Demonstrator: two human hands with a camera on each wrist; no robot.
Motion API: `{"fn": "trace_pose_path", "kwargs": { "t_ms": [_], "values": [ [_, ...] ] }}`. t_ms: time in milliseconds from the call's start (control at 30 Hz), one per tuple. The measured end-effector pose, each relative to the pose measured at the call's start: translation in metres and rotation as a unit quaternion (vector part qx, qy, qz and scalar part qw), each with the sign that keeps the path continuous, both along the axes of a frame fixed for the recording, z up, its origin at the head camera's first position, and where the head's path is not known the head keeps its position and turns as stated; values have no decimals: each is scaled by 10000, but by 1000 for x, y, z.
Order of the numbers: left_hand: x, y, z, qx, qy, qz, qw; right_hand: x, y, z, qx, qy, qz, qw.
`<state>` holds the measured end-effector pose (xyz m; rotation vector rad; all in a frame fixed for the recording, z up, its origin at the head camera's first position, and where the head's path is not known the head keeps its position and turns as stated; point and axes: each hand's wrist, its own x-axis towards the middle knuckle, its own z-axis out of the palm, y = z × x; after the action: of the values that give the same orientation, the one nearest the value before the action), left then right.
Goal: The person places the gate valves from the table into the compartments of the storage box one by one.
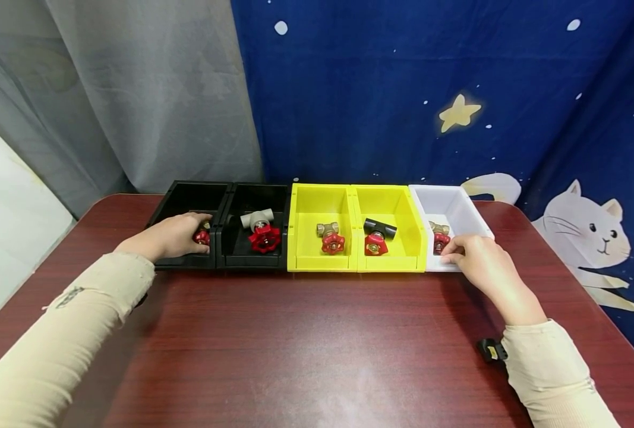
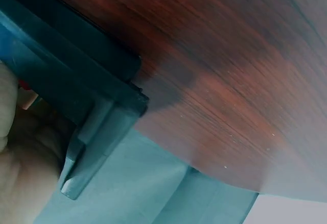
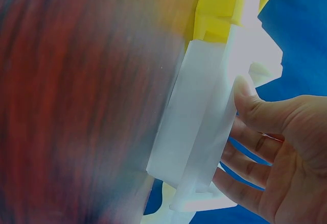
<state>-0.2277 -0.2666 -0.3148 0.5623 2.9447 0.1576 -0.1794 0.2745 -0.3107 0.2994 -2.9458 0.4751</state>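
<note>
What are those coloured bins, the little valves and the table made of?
The bins, like the yellow bin, look like moulded plastic: uniform colour, smooth, slightly glossy walls. The valve inside seems to have a brass-coloured metal body and a red handwheel, perhaps painted metal or plastic. The table shows a dark reddish wood grain with a sheen, possibly laminate or veneer.

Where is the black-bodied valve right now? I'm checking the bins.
In the head view, the black-bodied valve lies in the right yellow bin, right of centre, between the brass valve in the left yellow bin and the white bin.
</note>
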Motion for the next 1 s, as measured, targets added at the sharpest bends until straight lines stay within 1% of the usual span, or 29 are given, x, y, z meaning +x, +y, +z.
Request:
{"fn": "trace_pose_path", "kwargs": {
  "t_ms": [100, 200, 333, 467, 567, 633, 767, 867, 1000],
  "values": [
    [0, 2, 0, 75, -72, 76, 9999, 0, 0, 0, 7, -7, 3, 10000],
    [2, 5, 1, 110, -68, 120, 9998, 0, 1, 0, 8, -7, 7, 10000],
    [6, 9, 3, 75, 1, 195, 9998, 0, 0, 0, 7, -12, -2, 10000],
    [11, 11, 6, -14, 93, 371, 9993, 0, -1, 0, 19, -58, 9, 10000],
    [15, 10, 9, 31, 205, 516, 9985, -1, -1, 1, 34, -101, 11, 9999],
    [19, 10, 11, 75, 334, 613, 9975, -2, -1, 2, 56, -126, 27, 9999],
    [32, 10, 13, 203, 778, 808, 9935, -3, -2, 4, 124, -171, 221, 9995],
    [42, 13, 16, 420, 1149, 987, 9876, -3, -2, 6, 238, -243, 440, 9985],
    [53, 20, 22, 756, 1463, 1216, 9788, -1, -3, 13, 448, -355, 585, 9966]
  ]
}}
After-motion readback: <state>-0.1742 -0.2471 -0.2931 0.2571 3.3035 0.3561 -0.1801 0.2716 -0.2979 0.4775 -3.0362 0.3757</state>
